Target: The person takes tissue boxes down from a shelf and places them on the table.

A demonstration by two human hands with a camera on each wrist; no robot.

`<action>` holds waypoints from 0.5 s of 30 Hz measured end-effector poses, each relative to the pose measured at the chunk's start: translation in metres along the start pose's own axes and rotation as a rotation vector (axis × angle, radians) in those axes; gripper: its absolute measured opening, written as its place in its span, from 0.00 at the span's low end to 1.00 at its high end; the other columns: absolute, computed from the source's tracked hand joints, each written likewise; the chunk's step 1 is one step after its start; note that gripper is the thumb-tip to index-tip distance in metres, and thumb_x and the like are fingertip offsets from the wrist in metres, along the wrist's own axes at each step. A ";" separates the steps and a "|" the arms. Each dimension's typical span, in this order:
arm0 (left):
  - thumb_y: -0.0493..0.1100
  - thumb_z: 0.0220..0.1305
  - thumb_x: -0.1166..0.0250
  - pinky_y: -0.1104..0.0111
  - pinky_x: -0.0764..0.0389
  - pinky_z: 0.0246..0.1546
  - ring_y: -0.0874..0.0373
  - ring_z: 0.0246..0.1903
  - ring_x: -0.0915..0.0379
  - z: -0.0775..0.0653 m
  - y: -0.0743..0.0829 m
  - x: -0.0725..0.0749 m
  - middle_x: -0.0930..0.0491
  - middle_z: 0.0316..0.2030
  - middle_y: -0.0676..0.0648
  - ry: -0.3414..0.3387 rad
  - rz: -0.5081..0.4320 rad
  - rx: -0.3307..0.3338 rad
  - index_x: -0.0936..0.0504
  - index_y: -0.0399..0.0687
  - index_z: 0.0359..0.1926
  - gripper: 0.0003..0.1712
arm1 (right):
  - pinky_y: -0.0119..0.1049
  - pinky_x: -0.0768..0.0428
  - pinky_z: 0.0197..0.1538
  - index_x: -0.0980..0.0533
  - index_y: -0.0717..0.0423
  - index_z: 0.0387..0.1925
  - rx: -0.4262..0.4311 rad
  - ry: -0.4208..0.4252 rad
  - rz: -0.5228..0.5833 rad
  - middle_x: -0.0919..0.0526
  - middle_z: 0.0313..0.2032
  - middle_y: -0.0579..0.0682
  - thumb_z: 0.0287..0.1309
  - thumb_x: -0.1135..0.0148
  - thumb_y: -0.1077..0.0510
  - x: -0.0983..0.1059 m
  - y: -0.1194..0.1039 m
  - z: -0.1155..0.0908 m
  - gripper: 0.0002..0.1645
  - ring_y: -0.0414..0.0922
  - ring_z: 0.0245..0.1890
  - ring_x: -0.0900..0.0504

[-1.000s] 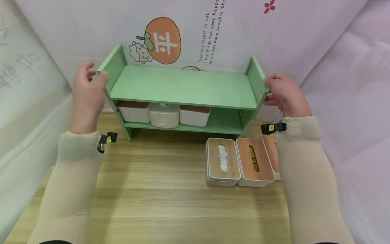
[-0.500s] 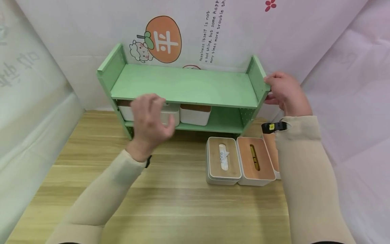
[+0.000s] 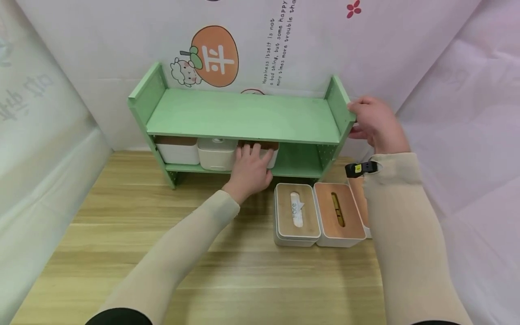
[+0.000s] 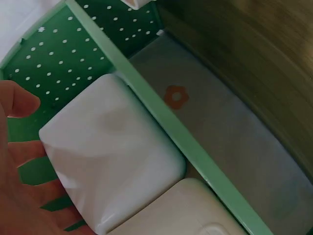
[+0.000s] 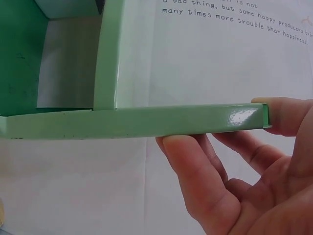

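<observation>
A green two-tier shelf (image 3: 243, 113) stands against the back wall. My right hand (image 3: 375, 124) grips the upper end of its right side panel (image 5: 186, 121), with thumb and fingers on either side of it. My left hand (image 3: 249, 174) reaches into the lower tier, fingers extended over the right-hand white box with a brown lid (image 3: 274, 146). In the left wrist view, the fingers (image 4: 46, 192) lie along that box's edge and the thumb (image 4: 22, 99) stands apart from it. Beside it sit a cream box (image 3: 215, 155) and another brown-lidded white box (image 3: 176, 151).
On the wooden surface (image 3: 227, 280), right of the middle, stand a tissue box (image 3: 306, 225) with a light wooden lid, a brown-lidded box (image 3: 351, 221) and another box (image 3: 359, 203) partly behind my right sleeve. Printed white cloth (image 3: 308, 49) hangs behind and at both sides.
My left hand has left the shelf's left side panel and moved right and down to the right-hand box in the lower tier. My right hand keeps its grip on the right panel.
</observation>
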State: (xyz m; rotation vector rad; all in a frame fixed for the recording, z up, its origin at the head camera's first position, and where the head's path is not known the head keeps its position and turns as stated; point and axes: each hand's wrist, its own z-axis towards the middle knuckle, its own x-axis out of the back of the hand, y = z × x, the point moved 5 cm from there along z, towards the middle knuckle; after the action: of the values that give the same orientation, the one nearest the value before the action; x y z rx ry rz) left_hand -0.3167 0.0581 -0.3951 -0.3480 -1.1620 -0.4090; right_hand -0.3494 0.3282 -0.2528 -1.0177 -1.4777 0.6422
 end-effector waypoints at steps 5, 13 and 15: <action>0.55 0.65 0.43 0.45 0.40 0.55 0.40 0.53 0.39 0.002 0.003 0.001 0.34 0.57 0.40 -0.030 0.025 0.036 0.31 0.57 0.70 0.32 | 0.40 0.16 0.42 0.32 0.51 0.58 -0.003 -0.009 -0.006 0.31 0.55 0.53 0.74 0.53 0.40 0.000 0.000 0.000 0.23 0.55 0.49 0.19; 0.55 0.63 0.41 0.38 0.49 0.63 0.37 0.62 0.45 -0.011 0.019 0.006 0.36 0.61 0.38 -0.014 0.010 0.028 0.32 0.62 0.70 0.33 | 0.36 0.21 0.26 0.31 0.47 0.55 -0.010 0.004 -0.055 0.30 0.54 0.52 0.73 0.53 0.38 0.001 0.002 0.000 0.22 0.51 0.44 0.17; 0.54 0.62 0.41 0.36 0.52 0.64 0.36 0.63 0.46 -0.013 0.022 0.006 0.37 0.62 0.38 -0.005 0.002 0.034 0.33 0.64 0.71 0.34 | 0.36 0.23 0.23 0.30 0.47 0.55 -0.012 0.006 -0.054 0.29 0.54 0.52 0.73 0.53 0.37 0.002 0.003 0.000 0.22 0.51 0.44 0.17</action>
State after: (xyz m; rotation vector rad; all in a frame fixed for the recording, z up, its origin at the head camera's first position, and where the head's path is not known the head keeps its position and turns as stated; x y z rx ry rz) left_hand -0.2941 0.0702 -0.3956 -0.3207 -1.1722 -0.3861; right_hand -0.3482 0.3310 -0.2547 -0.9848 -1.5007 0.5920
